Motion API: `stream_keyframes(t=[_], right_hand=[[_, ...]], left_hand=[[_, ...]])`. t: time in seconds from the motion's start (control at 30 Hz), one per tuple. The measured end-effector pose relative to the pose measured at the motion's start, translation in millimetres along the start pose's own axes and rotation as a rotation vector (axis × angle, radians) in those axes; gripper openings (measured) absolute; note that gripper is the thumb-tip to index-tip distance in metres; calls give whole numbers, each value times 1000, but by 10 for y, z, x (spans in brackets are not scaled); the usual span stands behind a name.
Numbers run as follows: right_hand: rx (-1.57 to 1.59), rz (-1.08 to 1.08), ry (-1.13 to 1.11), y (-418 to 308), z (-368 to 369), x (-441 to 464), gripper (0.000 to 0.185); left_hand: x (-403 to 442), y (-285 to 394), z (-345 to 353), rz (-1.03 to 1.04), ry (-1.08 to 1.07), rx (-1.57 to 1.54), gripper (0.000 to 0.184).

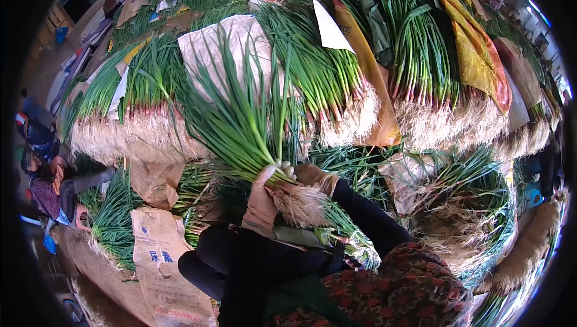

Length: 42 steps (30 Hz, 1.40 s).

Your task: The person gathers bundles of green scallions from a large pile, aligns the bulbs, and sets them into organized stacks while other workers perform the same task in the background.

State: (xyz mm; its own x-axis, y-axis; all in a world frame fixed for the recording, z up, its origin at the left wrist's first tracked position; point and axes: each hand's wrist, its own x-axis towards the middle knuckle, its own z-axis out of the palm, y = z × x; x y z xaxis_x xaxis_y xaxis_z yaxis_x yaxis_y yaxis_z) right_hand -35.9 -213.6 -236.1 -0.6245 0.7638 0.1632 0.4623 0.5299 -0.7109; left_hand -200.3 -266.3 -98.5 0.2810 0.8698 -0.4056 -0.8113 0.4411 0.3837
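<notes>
A bunch of green garlic (249, 141) is between my hands, its long leaves fanning away from me and its pale roots (297, 202) toward my lap. My left hand (259, 199), in a pale glove, is closed round the stems from the left, just above the roots. On the other side my right hand (314, 177), also gloved, presses against the bunch with its fingers curled. Whitish fingertips meet at the stems, and part of the right fingers is hidden.
Rows of stacked green garlic (421, 63) lie ahead, roots facing me, partly covered by sacks (231, 42). A loose heap (469, 219) is at the right. A printed paper sack (165, 267) lies at lower left. Another person (51, 171) sits at far left.
</notes>
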Motion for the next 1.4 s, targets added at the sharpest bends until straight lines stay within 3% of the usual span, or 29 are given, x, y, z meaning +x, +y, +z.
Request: stream_keyframes(t=[0.03,0.1,0.17,0.23,0.33,0.37,0.57,0.6,0.63,0.7,0.8,0.83,0.87,0.9,0.93,1.03,1.1,1.13,1.23,1.33,1.4], right_hand=[[-108,2,-74,287,212,-136,21],[784,88,127,211,-63,-205,26],[1190,559,145,-402,-509,28,29],[1358,539,124,-501,-583,293,39],[1015,587,103,-706,-669,536,46],[1067,566,243,-785,-645,552,38],[920,507,224,-479,-237,293,35],[661,448,313,-459,-118,248,34],[519,456,244,-399,-74,151,33],[4,367,-307,183,181,-123,36],[94,123,-205,704,333,-362,32],[-315,227,-208,-57,-466,-182,32],[-393,526,-297,76,-633,70,33],[-210,609,129,-5,-881,158,32],[-6,558,571,-97,-1137,249,33],[-437,877,243,394,-1284,557,48],[-657,874,68,372,-1164,690,46],[-603,688,139,366,-1112,605,40],[-433,461,281,-60,-1016,336,22],[-697,432,-140,-555,-764,30,23],[-697,299,-200,-642,-549,-149,27]], left_hand=[[-37,9,62,-1,-27,-20,29],[-83,38,124,10,-76,-65,29],[-86,52,40,-37,-105,1,29],[-87,61,53,-76,-97,49,29],[-68,44,55,-27,-38,105,31],[-88,40,82,-11,-12,123,32],[-95,29,80,15,-123,-45,34],[-91,12,91,30,-153,-76,34],[-97,-2,104,44,-185,-106,33],[-177,35,186,78,-195,-203,36],[-276,91,311,188,-204,-191,46],[-265,102,290,105,-258,-196,44],[-254,146,260,21,-314,-198,42],[-227,175,251,-62,-378,-193,41],[-169,119,226,29,-136,-105,44],[-79,53,188,-41,-172,-34,45],[-22,21,82,-45,-160,-26,45],[-4,16,14,-45,-150,-22,46],[17,9,32,6,-47,125,46],[67,-7,-19,-76,-43,132,44],[115,15,-89,-97,-12,187,43]])
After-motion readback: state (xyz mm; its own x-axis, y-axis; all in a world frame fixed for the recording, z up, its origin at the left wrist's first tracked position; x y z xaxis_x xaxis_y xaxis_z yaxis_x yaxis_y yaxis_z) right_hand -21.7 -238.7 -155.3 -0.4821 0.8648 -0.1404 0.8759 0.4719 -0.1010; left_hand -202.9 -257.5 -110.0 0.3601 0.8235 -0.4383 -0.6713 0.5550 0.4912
